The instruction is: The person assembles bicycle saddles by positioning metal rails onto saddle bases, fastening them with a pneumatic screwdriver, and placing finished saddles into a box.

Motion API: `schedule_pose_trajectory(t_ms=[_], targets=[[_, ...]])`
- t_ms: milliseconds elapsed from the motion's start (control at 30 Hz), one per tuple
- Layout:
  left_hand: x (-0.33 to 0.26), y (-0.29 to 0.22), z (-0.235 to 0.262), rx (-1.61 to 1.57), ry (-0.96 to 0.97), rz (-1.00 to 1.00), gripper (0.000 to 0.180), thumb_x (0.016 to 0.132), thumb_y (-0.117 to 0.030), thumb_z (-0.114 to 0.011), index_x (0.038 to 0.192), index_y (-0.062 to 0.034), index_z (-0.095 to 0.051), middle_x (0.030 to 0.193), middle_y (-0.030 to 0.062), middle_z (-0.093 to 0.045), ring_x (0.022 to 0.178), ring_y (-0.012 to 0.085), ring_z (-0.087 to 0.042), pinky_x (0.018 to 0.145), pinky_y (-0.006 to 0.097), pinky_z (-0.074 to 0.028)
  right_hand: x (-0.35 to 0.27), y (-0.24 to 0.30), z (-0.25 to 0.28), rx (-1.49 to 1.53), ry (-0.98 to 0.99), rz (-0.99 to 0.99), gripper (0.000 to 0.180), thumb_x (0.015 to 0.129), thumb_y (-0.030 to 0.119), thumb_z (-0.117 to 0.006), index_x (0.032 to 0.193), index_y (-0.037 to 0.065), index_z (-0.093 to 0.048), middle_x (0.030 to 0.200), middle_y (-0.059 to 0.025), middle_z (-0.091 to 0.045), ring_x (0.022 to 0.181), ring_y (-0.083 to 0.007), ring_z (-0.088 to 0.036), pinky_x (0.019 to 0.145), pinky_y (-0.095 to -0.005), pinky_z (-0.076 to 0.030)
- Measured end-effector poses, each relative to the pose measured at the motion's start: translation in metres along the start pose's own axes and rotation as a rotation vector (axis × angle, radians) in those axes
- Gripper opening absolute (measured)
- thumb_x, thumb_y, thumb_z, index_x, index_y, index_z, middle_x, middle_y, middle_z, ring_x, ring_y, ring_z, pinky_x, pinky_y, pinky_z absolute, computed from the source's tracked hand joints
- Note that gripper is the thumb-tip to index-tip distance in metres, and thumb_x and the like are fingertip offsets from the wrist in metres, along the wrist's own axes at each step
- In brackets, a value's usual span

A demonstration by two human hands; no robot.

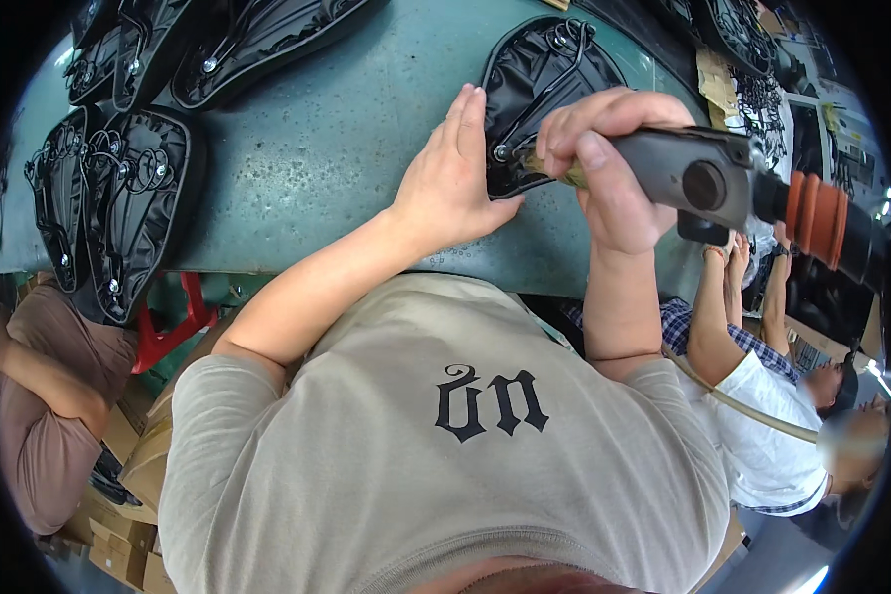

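Power tool on the saddle, both hands in.

Right hand [609, 163] is wrapped tight round a grey pneumatic driver [703, 178], tip at a bolt on the upturned black bicycle saddle [540, 79]. Left hand [450, 173] lies flat and open, fingers straight, against the saddle's left edge on the green workbench [317, 148]. More saddles [119, 198] stacked far left of it.

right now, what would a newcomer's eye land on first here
Probably the grey pneumatic driver with orange rings at upper right, gripped in the right hand with its tip on a fastener of an upturned black bicycle saddle. The left hand lies flat against that saddle's left edge on the green metal workbench. More upturned saddles crowd the bench's left end.
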State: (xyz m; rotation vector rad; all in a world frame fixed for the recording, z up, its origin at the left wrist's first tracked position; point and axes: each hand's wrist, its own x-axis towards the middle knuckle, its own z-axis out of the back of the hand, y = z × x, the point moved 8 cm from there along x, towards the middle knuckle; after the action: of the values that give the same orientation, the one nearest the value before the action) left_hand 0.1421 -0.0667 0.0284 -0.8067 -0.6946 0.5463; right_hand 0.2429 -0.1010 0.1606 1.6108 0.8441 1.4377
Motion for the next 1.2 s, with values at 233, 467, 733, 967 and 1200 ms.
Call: schedule_pose_trajectory(t_ms=[233, 467, 733, 967, 1200], targets=[[0.014, 0.026, 0.037, -0.07, 0.211, 0.049, 0.098, 0.068, -0.02, -0.089, 0.15, 0.003, -0.04, 0.142, 0.0281, -0.056, 0.132, 0.0417, -0.056, 0.112, 0.043, -0.046, 0.003, 0.072, 0.014, -0.011, 0.151, 0.288, 0.049, 0.095, 0.006, -0.052, 0.143, 0.001, -0.047, 0.128, -0.0334, -0.059, 0.072, -0.0225, -0.064, 0.07, -0.0448, -0.055], [-0.002, 0.053, 0.114, -0.019, 0.356, 0.168, 0.101, 0.065, -0.006, -0.091, 0.153, -0.0012, -0.042, 0.145, 0.0228, -0.057, 0.135, 0.0346, -0.056, 0.114, 0.039, -0.043, -0.036, 0.107, 0.055, -0.139, 0.004, 0.19, 0.045, 0.094, 0.01, -0.051, 0.139, 0.005, -0.05, 0.114, -0.0213, -0.057, 0.074, -0.0233, -0.062, 0.074, -0.0493, -0.052], [0.042, -0.014, 0.065, 0.324, 0.109, -0.214, 0.083, 0.076, -0.039, -0.087, 0.141, 0.0016, -0.053, 0.148, 0.0256, -0.052, 0.139, 0.0424, -0.049, 0.118, 0.05, -0.037, -0.029, 0.052, 0.044, -0.031, -0.085, 0.196, 0.042, 0.093, -0.001, -0.052, 0.135, 0.003, -0.048, 0.111, -0.0221, -0.058, 0.073, -0.0244, -0.062, 0.069, -0.0465, -0.054], [0.04, -0.006, 0.042, 0.476, -0.002, -0.207, 0.058, 0.078, -0.031, -0.086, 0.118, -0.0003, -0.059, 0.137, 0.0207, -0.061, 0.139, 0.0437, -0.048, 0.117, 0.056, -0.034, -0.029, 0.025, 0.038, -0.03, -0.157, 0.156, 0.032, 0.088, -0.014, -0.062, 0.115, 0.001, -0.051, 0.091, -0.0148, -0.062, 0.069, -0.0188, -0.062, 0.065, -0.0346, -0.056], [0.043, -0.002, 0.04, 0.505, -0.019, -0.208, 0.047, 0.083, -0.025, -0.082, 0.116, 0.0006, -0.06, 0.133, 0.0191, -0.064, 0.137, 0.0437, -0.05, 0.116, 0.056, -0.037, -0.023, 0.022, 0.038, -0.031, -0.17, 0.086, 0.028, 0.092, -0.005, -0.065, 0.117, 0.0, -0.053, 0.092, -0.0169, -0.065, 0.068, -0.0187, -0.062, 0.064, -0.0362, -0.056]])
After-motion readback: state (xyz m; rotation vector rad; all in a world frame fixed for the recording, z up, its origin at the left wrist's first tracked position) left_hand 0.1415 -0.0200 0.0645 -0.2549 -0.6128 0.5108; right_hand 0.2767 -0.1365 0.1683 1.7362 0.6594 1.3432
